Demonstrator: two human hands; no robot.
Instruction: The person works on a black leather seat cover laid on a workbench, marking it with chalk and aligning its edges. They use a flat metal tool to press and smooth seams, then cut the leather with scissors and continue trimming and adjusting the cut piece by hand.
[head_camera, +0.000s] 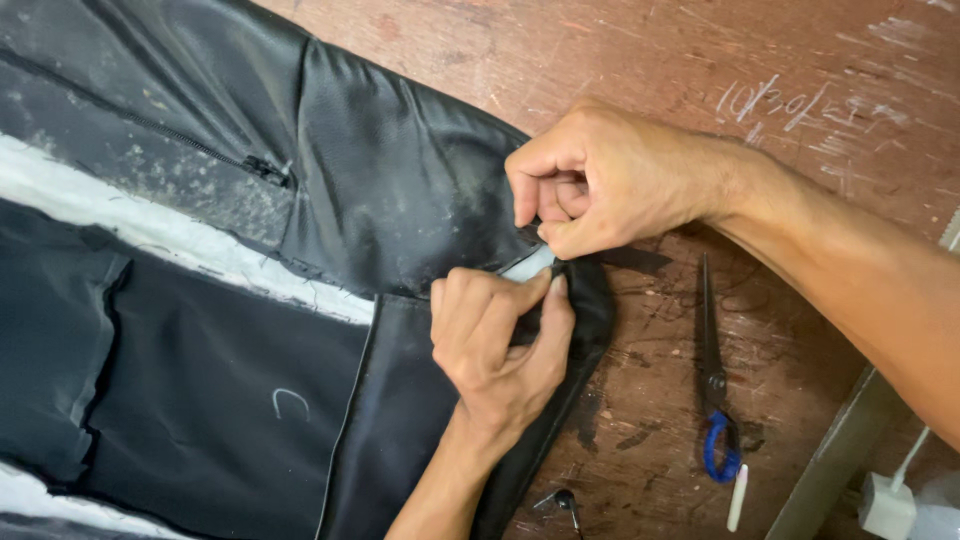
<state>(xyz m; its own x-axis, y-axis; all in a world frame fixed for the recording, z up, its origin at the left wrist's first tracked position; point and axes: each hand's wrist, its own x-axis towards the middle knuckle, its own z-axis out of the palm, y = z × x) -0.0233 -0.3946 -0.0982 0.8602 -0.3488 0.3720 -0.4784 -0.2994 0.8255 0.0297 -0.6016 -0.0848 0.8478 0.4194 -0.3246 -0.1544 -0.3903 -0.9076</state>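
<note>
A black leather garment (390, 190) with a zipper (268, 170) lies spread on a worn reddish wooden table (640, 60). White padding (150, 235) shows along its seams, and black lining fabric (220, 400) lies below. My left hand (500, 340) pinches the garment's folded edge near its right corner. My right hand (600, 180) is just above, fingers closed, gripping the same edge where a pale strip (528, 264) shows between the two hands.
Scissors with a blue handle (715, 400) lie on the table right of the garment. A white chalk stick (737, 497) lies beside them. A small metal tool (565, 503) sits near the bottom edge. A white plug (888, 500) is at the bottom right.
</note>
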